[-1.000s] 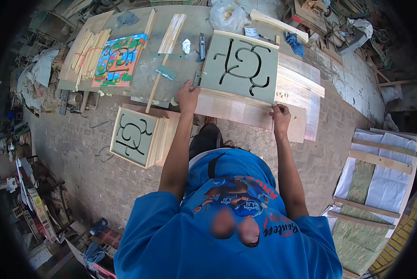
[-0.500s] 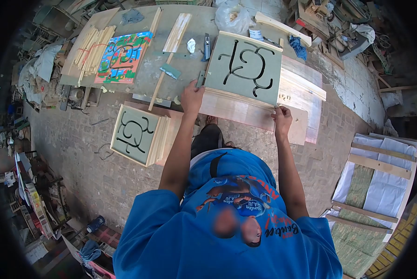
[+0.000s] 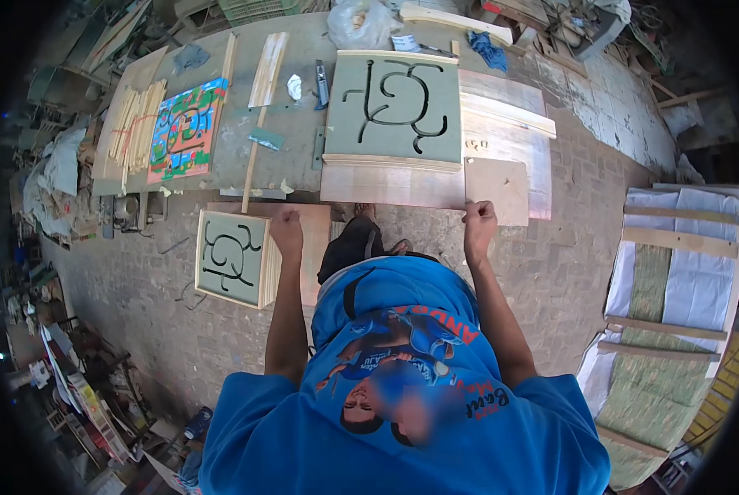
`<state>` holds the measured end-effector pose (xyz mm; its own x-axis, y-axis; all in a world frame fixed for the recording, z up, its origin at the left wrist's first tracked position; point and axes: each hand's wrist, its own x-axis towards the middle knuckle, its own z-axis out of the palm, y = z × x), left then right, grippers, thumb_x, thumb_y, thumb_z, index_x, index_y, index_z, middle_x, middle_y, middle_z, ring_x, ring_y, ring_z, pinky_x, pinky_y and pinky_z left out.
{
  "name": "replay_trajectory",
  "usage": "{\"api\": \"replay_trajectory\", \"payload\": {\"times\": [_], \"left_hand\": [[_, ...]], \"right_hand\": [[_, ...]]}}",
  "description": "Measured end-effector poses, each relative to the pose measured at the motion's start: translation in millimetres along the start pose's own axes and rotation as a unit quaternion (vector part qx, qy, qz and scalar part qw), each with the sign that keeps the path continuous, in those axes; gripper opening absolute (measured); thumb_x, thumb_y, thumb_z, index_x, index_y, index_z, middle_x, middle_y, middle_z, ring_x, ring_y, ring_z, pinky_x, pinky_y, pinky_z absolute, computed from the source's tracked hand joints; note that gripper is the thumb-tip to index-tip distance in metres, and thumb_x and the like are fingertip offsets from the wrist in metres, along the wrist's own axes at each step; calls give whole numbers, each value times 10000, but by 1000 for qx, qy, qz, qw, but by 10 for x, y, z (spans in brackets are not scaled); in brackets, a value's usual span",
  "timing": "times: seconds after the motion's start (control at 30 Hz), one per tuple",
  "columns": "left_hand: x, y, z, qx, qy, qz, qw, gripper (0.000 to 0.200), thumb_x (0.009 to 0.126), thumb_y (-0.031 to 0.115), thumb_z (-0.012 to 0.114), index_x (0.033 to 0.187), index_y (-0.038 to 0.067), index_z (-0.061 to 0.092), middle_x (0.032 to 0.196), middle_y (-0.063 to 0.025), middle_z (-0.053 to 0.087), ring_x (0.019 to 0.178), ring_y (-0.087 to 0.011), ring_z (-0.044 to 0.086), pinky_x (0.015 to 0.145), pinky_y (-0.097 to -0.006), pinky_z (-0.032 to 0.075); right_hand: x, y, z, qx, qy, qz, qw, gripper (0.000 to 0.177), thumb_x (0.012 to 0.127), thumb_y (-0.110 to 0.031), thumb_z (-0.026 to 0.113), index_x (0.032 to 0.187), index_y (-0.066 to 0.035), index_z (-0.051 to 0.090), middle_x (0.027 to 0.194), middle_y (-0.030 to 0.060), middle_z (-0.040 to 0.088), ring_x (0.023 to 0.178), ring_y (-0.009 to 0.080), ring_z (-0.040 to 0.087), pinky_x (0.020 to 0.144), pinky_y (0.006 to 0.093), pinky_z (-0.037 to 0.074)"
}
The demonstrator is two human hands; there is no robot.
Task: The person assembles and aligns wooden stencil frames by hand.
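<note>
A grey-green panel [image 3: 419,107] with curved black grooves lies on the workbench, with pale wood strips along its front and back edges. Back from it, my right hand [image 3: 479,227] is closed beside a small brown board [image 3: 501,191], with nothing visible in its fingers. My left hand [image 3: 287,231] hangs in front of the bench with curled fingers, and no object shows in it. Near that hand stands a second grooved panel [image 3: 231,257], in a pale wood frame on top of a stack. Both hands are apart from the panel on the bench.
On the bench [image 3: 229,165] lie a bundle of thin wood strips [image 3: 136,128], a colourful printed panel [image 3: 186,132], a cutter knife [image 3: 322,85], a clear plastic bag [image 3: 360,26] and a blue cloth [image 3: 487,51]. Slatted boards [image 3: 670,280] lean at the right.
Both hands have come away from the front edge of the grooved panel and moved back toward my body. My left hand has also moved left. The camera view has shifted.
</note>
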<state>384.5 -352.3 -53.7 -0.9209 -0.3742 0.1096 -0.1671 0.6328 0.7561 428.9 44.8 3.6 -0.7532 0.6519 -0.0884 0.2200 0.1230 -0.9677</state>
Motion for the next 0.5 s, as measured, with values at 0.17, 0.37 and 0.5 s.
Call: {"api": "replay_trajectory", "payload": {"times": [0.17,0.37,0.5], "left_hand": [[-201,-224,28,17,-14,-32,999,211,897,159,612,846,-34,680,643,-100,626,591,-252,602,601,-375,489],[-62,192,116,-185,-66,-164,967,257,916,185,614,999,-48,684,728,-52,619,668,-149,591,615,-334,489],[208,566,303,-188,-43,-59,979,457,877,191,662,1251,-52,560,986,-121,628,893,-188,596,811,-321,487]], "right_hand": [[-385,177,77,32,-88,43,995,259,958,-226,599,802,-25,554,639,23,532,589,96,493,538,261,406],[-409,195,183,114,-195,89,970,424,960,-165,533,1332,27,466,751,69,590,658,138,569,613,276,486],[-294,-20,288,97,-148,80,981,686,916,-256,612,1447,18,275,938,125,628,792,181,625,688,320,510]]}}
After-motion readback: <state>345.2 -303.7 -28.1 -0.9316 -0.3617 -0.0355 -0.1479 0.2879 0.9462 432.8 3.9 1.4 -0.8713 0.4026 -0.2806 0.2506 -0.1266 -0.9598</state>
